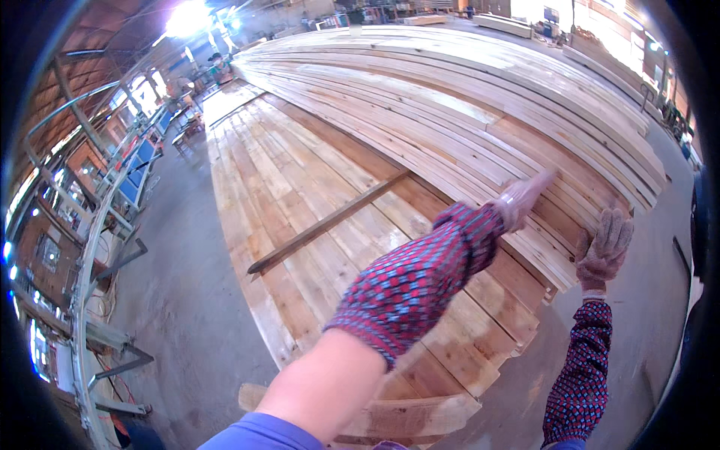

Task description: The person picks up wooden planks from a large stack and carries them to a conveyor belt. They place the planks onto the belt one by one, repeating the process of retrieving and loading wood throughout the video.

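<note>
My left hand (521,204), in a pale glove, reaches over long wooden boards (442,135) near their close end. Motion blurs it, but its fingers look stretched out over the board surface, with nothing visible in them. At the end of the same stack is my right hand (606,246), gloved too, with its fingers extended and its palm by the board ends; whether it presses on them I cannot tell. Patterned red and blue sleeve covers (420,274) wrap both forearms. Below my left arm a lower layer of boards (300,172) lies side by side.
A dark narrow wooden strip (330,221) lies across the lower boards, and another crosses farther off. To the left runs a metal frame (90,300) with projecting arms along the concrete floor (176,262). More lumber stacks (502,26) stand at the back.
</note>
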Demonstrator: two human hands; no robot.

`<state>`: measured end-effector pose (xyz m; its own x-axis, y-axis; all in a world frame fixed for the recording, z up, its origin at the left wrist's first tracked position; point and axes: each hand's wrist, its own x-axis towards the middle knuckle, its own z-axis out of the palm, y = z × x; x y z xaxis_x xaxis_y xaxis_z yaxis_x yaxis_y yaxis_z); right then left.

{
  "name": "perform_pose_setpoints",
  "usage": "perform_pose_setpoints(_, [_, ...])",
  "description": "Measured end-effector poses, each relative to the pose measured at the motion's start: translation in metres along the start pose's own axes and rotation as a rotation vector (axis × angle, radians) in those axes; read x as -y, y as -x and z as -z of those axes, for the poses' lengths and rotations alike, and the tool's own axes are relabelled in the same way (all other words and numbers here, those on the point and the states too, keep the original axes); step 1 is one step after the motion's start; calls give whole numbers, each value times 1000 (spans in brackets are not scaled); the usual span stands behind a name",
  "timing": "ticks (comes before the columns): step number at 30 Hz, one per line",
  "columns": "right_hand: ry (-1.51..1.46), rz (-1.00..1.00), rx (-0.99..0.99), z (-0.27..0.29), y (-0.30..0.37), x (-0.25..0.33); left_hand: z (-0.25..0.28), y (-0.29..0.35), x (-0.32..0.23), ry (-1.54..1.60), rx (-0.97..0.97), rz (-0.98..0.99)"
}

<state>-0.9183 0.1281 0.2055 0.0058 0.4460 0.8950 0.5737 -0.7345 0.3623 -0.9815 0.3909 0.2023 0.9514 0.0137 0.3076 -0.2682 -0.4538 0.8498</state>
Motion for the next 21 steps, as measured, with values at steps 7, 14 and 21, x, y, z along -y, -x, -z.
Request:
perform_pose_setpoints(7, [28, -41, 79, 9, 5, -12, 57, 277, -34, 290, -153, 491])
perform_pose_setpoints(14, [169, -89, 265, 15, 5, 10, 105, 674, -54, 297, -1470, 865])
perform_pose_setpoints(21, [-1729, -818, 864, 100, 131, 169, -33, 884, -83, -861, -845, 1410])
